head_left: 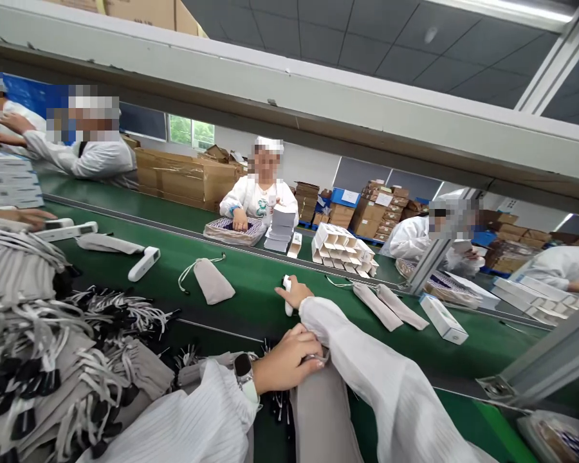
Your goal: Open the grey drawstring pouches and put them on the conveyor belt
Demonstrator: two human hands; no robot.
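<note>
My right hand (295, 293) reaches over the green conveyor belt, its fingers closed round a slim white device (288, 307). Nearer to me, my left hand (292, 360) pinches the open top edge of a grey cloth pouch (324, 411), which hangs down toward the bottom of the view. A watch is on my left wrist. On the belt lie a grey drawstring pouch (213, 281) left of my right hand and two slim grey pouches (377, 306) to the right. A white device (144, 263) lies farther left.
A large heap of grey pouches (24, 360) with white cords fills the left side. A white box (444, 318) lies at the right beside a slanted metal post (429, 263). Open white cartons (340, 247) and a seated person are across the belt; a shelf crosses overhead.
</note>
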